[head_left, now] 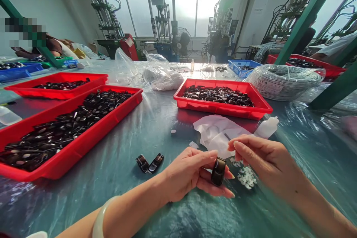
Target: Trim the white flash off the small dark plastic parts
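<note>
My left hand [192,173] grips a glossy black plastic part [218,171] between thumb and fingers, its curved face turned toward me. Just right of it, my right hand [259,152] is closed in a pinch; whatever is between the fingertips is too small to make out. Beneath the right hand lies a little heap of small white pieces [247,177]. Two more black parts [150,163] rest on the table left of my left hand, meeting in a V. Behind my hands are a crumpled white sheet [213,128] and a white squeeze bottle [267,127] on its side.
Red trays full of black parts stand at the left [111,117] and ahead [223,111]. A wrapped cable coil [284,81] lies at the right, near a green frame post [329,89]. Plastic bags [161,74] sit farther back. A co-worker is at the far left.
</note>
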The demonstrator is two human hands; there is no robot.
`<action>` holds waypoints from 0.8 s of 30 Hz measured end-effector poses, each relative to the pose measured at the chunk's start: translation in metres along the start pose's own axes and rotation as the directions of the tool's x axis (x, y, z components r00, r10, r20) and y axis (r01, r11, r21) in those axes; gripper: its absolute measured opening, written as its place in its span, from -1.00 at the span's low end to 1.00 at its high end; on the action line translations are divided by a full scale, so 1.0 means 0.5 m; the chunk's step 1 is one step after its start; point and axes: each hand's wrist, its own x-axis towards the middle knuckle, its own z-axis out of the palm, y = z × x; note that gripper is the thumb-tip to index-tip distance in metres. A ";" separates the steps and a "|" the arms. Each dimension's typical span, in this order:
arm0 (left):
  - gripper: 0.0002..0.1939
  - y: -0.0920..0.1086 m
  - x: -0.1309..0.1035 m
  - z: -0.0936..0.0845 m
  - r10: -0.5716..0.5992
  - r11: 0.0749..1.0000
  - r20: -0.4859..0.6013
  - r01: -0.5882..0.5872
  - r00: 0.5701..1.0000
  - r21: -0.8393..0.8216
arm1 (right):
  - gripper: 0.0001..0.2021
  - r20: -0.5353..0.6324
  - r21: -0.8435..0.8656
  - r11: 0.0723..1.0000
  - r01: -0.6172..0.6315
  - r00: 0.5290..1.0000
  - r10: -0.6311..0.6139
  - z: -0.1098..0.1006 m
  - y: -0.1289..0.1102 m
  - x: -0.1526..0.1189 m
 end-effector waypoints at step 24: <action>-0.71 0.008 0.001 -0.006 0.082 0.997 -0.096 -0.081 0.992 0.013 | -0.58 -0.556 -0.414 0.908 -0.064 0.808 -0.196 -0.027 0.039 0.028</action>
